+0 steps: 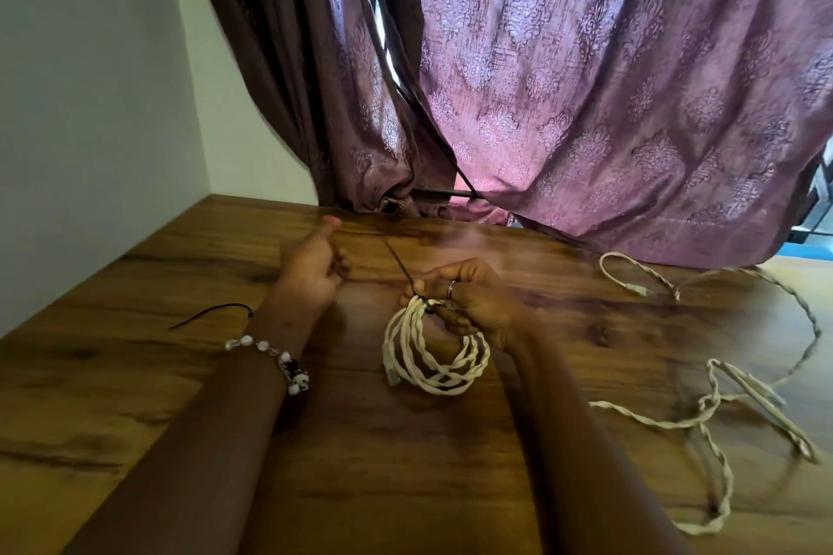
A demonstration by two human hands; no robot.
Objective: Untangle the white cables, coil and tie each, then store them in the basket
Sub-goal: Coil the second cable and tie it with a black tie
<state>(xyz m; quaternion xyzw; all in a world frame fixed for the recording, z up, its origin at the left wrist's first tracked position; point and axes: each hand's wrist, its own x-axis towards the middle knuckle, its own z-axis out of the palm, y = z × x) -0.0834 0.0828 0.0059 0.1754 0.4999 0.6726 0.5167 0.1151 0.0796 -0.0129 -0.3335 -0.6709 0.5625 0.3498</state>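
Observation:
A coiled white twisted cable hangs just above the wooden table, held at its top by my right hand. A thin black tie wraps the coil at that grip, and its free end sticks up and to the left. My left hand hovers to the left of the coil with its fingers loosely curled, apart from the tie end and holding nothing. A second white cable lies loose and tangled across the table on the right. No basket is in view.
Another black tie lies on the wooden table left of my left wrist. Purple patterned curtains hang down onto the table's far edge. A white wall closes the left side.

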